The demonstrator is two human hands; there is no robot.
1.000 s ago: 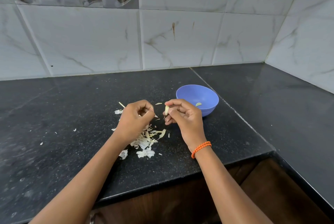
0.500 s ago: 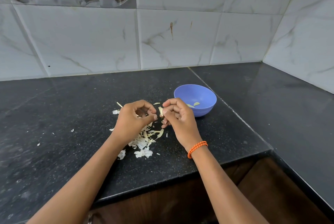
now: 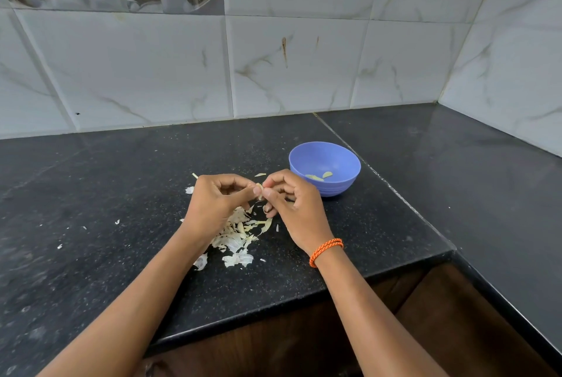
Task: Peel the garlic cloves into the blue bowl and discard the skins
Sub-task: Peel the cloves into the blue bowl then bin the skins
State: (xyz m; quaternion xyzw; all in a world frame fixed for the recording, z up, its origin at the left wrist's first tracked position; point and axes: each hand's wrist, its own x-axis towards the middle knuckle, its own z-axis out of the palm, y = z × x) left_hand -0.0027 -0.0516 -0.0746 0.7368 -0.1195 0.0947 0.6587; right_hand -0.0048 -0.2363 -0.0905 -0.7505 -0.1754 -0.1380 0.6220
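Fingertips (image 3: 258, 191) of both hands pinch garlic clove (image 3: 259, 185); no writing legible.

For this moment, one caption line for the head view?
Both hands, left and right, pinch a garlic clove above skins beside the blue bowl.

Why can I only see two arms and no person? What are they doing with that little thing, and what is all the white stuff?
The camera sits on the person's head and looks down, so you see only their arms, as if through their eyes. There is no machine here. The left hand and the right hand meet over a black counter and pinch a small garlic clove between their fingertips to pull its skin off. The white papery stuff under the hands is a pile of garlic skins. To the right stands a blue bowl with a few peeled pieces inside. The right wrist wears an orange band.
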